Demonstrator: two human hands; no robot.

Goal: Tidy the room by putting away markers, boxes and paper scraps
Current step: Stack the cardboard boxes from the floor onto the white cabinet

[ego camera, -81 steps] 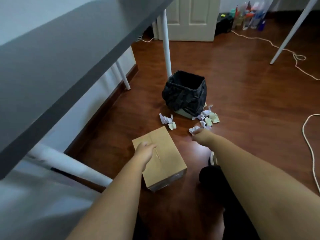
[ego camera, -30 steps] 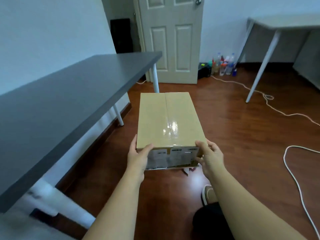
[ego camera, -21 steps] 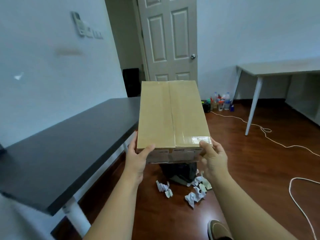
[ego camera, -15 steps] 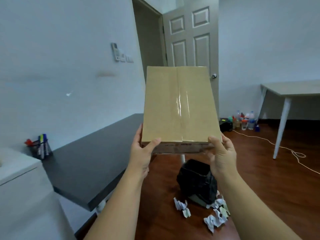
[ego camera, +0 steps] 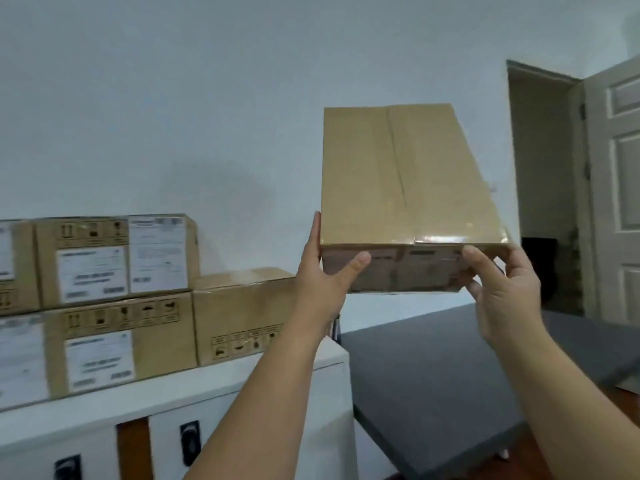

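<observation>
I hold a taped brown cardboard box (ego camera: 398, 174) up in the air at chest height, above the near end of the dark table. My left hand (ego camera: 323, 278) grips its near left corner, thumb across the front face. My right hand (ego camera: 502, 282) grips the near right corner, fingers under the box. Several similar labelled boxes (ego camera: 114, 292) are stacked to the left on a white cabinet (ego camera: 207, 396); the nearest one (ego camera: 242, 317) is a single box with bare room on top. The paper scraps and markers are out of view.
The dark grey table (ego camera: 450, 368) stretches right of the cabinet. An open doorway (ego camera: 543, 188) and white door (ego camera: 620, 188) are at the far right. A pale wall stands behind the stack.
I have lifted the box off the floor with both hands and turned left. The bin and scraps have left the view, and the stacked boxes on the cabinet have come in.
</observation>
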